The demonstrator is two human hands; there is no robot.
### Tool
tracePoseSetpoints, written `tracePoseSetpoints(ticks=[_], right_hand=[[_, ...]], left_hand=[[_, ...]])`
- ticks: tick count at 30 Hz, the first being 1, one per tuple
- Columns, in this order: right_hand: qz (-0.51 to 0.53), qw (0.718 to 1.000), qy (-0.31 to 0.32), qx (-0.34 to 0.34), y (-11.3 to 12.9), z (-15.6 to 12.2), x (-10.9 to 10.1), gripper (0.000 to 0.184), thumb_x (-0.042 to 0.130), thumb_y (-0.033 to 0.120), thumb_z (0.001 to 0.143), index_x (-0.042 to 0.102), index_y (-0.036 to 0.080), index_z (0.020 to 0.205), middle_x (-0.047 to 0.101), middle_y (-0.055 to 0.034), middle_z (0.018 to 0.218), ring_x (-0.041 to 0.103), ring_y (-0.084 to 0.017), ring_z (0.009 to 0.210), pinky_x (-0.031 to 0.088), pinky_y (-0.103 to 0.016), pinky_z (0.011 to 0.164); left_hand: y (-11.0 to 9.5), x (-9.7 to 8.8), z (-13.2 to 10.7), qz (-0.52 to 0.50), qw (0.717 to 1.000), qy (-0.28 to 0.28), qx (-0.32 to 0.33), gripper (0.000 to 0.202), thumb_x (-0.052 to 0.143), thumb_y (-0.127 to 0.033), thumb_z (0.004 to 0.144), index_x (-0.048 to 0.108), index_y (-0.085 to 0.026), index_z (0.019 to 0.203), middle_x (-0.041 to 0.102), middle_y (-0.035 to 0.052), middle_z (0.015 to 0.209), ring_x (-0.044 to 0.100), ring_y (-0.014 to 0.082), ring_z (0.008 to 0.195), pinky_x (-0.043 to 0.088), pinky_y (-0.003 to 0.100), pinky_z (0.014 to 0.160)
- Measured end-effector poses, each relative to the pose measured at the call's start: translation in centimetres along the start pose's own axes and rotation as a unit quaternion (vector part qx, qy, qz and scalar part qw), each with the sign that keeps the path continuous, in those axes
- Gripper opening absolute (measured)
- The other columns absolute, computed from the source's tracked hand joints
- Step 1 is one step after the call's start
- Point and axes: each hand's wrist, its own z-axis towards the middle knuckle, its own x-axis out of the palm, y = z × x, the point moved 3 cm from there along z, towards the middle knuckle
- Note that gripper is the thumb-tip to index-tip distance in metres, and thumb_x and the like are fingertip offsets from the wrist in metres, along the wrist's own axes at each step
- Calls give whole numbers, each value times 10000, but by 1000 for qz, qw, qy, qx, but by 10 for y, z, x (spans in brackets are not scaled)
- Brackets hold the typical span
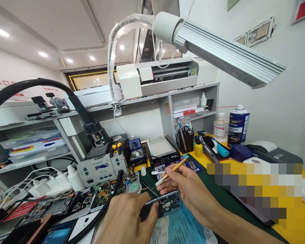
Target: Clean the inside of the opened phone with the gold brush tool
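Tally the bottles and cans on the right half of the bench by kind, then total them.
Blue spray can: 1
Clear liquid bottle: 1
Small yellow bottle: 1
Small white bottle on the shelf: 1
Total: 4

Pixelated patch (254, 189) over the yellow bench (295, 230)

Ribbed matt metal lamp head (228, 57); glossy gold metal brush handle (173, 169).
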Motion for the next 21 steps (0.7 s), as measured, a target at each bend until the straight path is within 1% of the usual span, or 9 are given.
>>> tracePoseSetpoints(ticks=[2, 5, 8, 11, 14, 18, 19, 21], right_hand=[[3, 1000, -3, 0, -1, 0, 1, 313, 816, 403, 813, 610, 182, 895, 737, -17, 744, 760, -211, 703, 612, -292, 679], [1, 1000, -4, -5, -2, -1, 3, 370, 846, 443, 765, 613, 181, 880, 733, -11, 739, 755, -208, 691, 613, -290, 673], [-2, 1000, -7, -8, -1, -2, 4, 387, 852, 458, 749, 616, 179, 878, 730, -10, 750, 748, -204, 690, 616, -292, 681], [-6, 1000, -10, -8, -1, -2, 4, 392, 849, 464, 747, 611, 182, 878, 728, -14, 755, 748, -211, 697, 618, -298, 680], [-8, 1000, -14, -10, -2, -2, 3, 377, 833, 464, 766, 598, 189, 874, 728, -20, 763, 755, -228, 723, 622, -309, 676], [-21, 999, -23, -9, -4, 2, 0, 334, 775, 445, 838, 585, 184, 925, 740, -46, 791, 761, -241, 741, 630, -342, 709], [-26, 999, -28, -13, -4, 3, -1, 333, 763, 444, 851, 584, 180, 947, 741, -53, 813, 763, -246, 757, 631, -351, 718], [-42, 998, -38, -29, -1, 7, -4, 344, 744, 452, 870, 589, 168, 988, 735, -62, 844, 762, -260, 800, 629, -366, 733]], left_hand=[[0, 0, 0, 11, 1000, -13, -1, 363, 378, -413, 940, 548, -241, 669, 640, -1, 622, 570, 152, 547, 245, 290, 548], [-2, -1, 0, 23, 999, -30, -1, 334, 413, -385, 921, 592, -249, 674, 619, -9, 595, 558, 141, 524, 244, 284, 542], [-2, -1, 0, 37, 999, -36, 8, 357, 425, -401, 923, 568, -241, 638, 612, -4, 579, 576, 146, 536, 254, 289, 543], [-1, 0, 0, 51, 998, -37, 15, 368, 418, -409, 930, 557, -242, 633, 637, 3, 599, 603, 155, 550, 274, 295, 541], [1, 2, -2, 65, 998, -19, 8, 365, 404, -409, 941, 571, -249, 659, 671, 12, 641, 643, 181, 584, 313, 300, 548], [4, 3, -4, 31, 998, 48, 3, 371, 334, -403, 988, 622, -250, 811, 731, 43, 784, 703, 224, 715, 392, 298, 609], [4, 2, -4, 17, 998, 55, 2, 374, 326, -402, 993, 627, -245, 835, 737, 55, 822, 704, 228, 739, 397, 296, 623], [5, -5, -5, -26, 999, 47, -10, 371, 350, -417, 988, 639, -234, 843, 735, 62, 843, 680, 220, 730, 378, 288, 626]])
